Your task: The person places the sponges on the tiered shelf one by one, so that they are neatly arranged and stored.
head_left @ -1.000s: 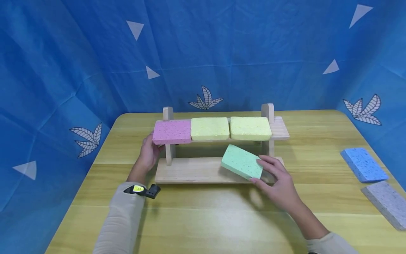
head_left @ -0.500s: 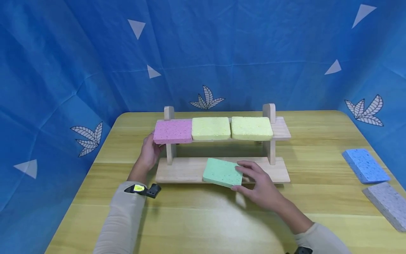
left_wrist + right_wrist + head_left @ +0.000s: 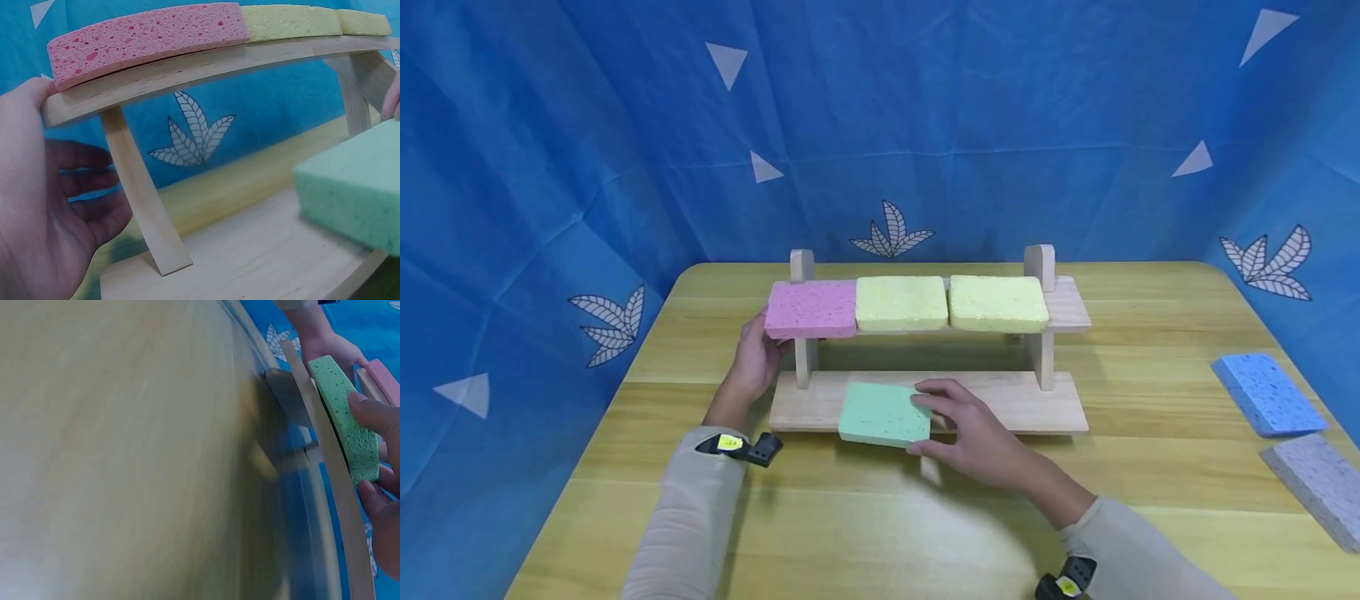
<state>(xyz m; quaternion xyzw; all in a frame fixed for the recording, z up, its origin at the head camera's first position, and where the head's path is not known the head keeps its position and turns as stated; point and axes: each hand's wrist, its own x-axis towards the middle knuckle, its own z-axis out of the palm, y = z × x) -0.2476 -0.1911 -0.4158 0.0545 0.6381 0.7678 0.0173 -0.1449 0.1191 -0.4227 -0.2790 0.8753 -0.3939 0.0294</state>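
My right hand (image 3: 973,433) pinches a light green sponge (image 3: 880,414) by its right end, thumb at the front and fingers along the back. The sponge is close over the lower board of a two-tier wooden shelf (image 3: 1022,404), left of its middle. At the shelf's left end my left hand (image 3: 755,362) holds the upper board, its thumb at the board's end beside a pink sponge (image 3: 150,40) and its fingers below, behind the upright. Two pale yellow sponges (image 3: 901,303) continue the row rightward from the pink one on the upper board.
A blue sponge (image 3: 1268,394) and a grey sponge (image 3: 1317,487) lie at the right edge of the wooden table (image 3: 850,542). Blue patterned cloth (image 3: 985,100) hangs behind and at both sides. To the right of the yellow sponges, bare upper board (image 3: 1067,304) shows.
The right hand has carried the green sponge leftward and down, from over the lower board's right part to its left part, and the sponge has turned straighter. The left hand stays put.
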